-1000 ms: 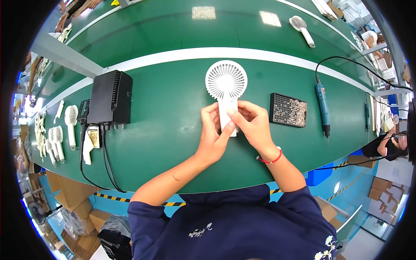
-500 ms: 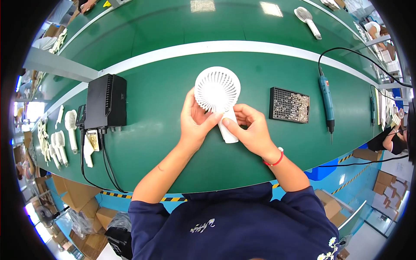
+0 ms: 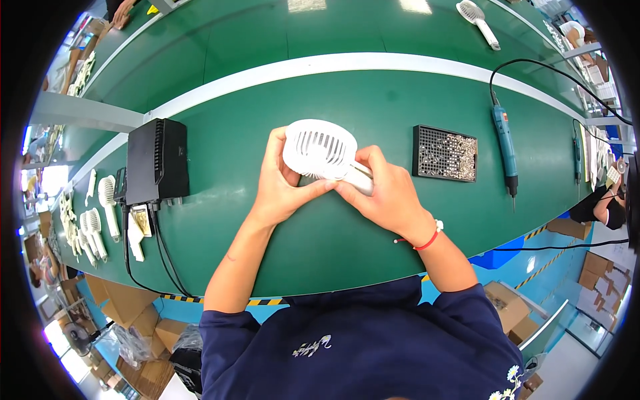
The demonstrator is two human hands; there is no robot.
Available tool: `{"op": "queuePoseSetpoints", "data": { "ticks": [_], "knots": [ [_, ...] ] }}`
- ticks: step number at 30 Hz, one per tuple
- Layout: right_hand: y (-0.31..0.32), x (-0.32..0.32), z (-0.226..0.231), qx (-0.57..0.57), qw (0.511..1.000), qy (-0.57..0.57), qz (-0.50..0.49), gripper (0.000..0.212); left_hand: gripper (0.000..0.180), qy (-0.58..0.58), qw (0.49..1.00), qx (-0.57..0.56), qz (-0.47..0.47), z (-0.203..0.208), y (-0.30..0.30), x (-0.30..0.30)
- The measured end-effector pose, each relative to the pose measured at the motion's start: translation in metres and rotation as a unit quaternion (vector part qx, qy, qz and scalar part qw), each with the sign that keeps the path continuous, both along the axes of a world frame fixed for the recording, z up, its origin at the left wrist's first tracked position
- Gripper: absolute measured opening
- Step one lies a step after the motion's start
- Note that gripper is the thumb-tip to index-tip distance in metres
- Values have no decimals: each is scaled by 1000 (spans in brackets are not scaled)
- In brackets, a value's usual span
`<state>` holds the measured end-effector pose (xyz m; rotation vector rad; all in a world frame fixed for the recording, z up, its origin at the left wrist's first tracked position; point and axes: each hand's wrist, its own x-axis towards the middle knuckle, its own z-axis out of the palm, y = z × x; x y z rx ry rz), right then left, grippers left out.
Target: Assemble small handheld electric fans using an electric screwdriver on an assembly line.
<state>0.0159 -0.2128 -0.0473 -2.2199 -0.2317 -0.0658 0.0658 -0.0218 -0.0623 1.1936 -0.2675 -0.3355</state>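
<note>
Both hands hold a white handheld fan [image 3: 319, 149] above the green bench, its slotted round head tilted up toward the left. My left hand [image 3: 284, 189] is closed around the left and lower side of the head, thumb along its bottom edge. The handle points right and down, gripped by my right hand [image 3: 391, 195] with fingers behind and thumb in front. The two thumbs nearly meet where head and handle join. Part of the handle is hidden by my right hand.
A black tray of small screws [image 3: 445, 153] lies right of my hands. Beyond it hangs a teal electric screwdriver [image 3: 505, 145] on a black cable. A black box with cables [image 3: 157, 161] stands left, near several white fans [image 3: 108, 200]. Another fan [image 3: 478, 23] lies across the white divider.
The fan has been turned: its face with radiating slats has given way to a side with fewer, straight slots. The handle swung from pointing down to pointing right. Both hands shifted their grip.
</note>
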Motion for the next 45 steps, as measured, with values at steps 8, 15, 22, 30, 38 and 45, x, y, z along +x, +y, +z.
{"op": "queuePoseSetpoints", "data": {
  "ticks": [8,15,22,30,38,45],
  "knots": [
    [-2,1,-2,-57,994,-92,15,36,66,-21,996,86,-19,-2,8,4],
    [-2,-3,-1,-73,993,-92,5,35,65,-52,992,118,-9,-8,3,0],
    [3,1,-4,-65,995,-81,-3,32,63,-39,988,152,13,-1,8,-3],
    [-14,-10,2,-85,993,-64,-42,29,64,-67,982,179,12,-1,-15,1],
    [-2,-2,-7,-6,999,18,28,39,84,0,987,151,47,-15,24,-4],
    [-27,1,4,68,994,51,75,41,92,-9,997,66,50,-42,43,15]
  ]
}}
